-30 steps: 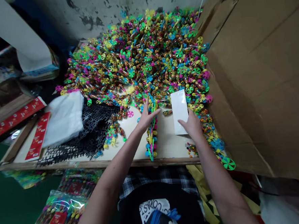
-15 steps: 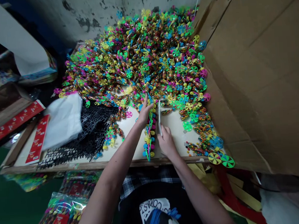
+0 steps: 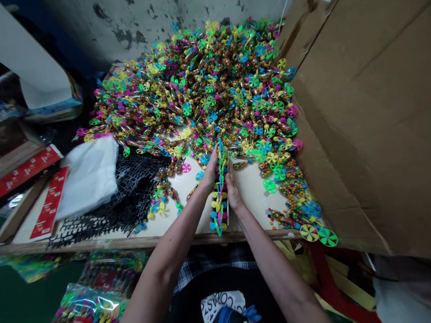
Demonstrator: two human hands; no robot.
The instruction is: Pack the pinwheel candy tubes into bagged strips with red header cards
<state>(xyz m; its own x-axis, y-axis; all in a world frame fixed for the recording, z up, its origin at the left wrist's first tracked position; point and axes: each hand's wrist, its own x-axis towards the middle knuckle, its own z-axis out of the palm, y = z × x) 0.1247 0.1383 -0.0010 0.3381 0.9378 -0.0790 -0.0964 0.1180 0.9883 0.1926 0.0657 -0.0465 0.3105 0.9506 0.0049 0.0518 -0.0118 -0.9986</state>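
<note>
An upright row of candy-filled toys (image 3: 219,215), with yellow, pink, blue and green plastic parts, stands on the table between my hands. My left hand (image 3: 211,174) lies along the row's left side with straight fingers. Against the right side is a thin, pale sheet (image 3: 228,213), seen edge-on, and my right hand (image 3: 233,193) presses flat on it. Together the two palms squeeze the row and the sheet from both sides. Part of the row is hidden behind my fingers.
A large heap of similar candy toys (image 3: 196,84) covers the table's back. White plastic bags (image 3: 88,176), black mesh (image 3: 129,191) and red printed card strips (image 3: 52,203) lie left. A tall cardboard box (image 3: 373,113) stands right. Filled bags (image 3: 82,316) sit below the table edge.
My right hand has slid forward along the thin sheet, going from gripping its near part to lying flat against it. Both hands now press the row.
</note>
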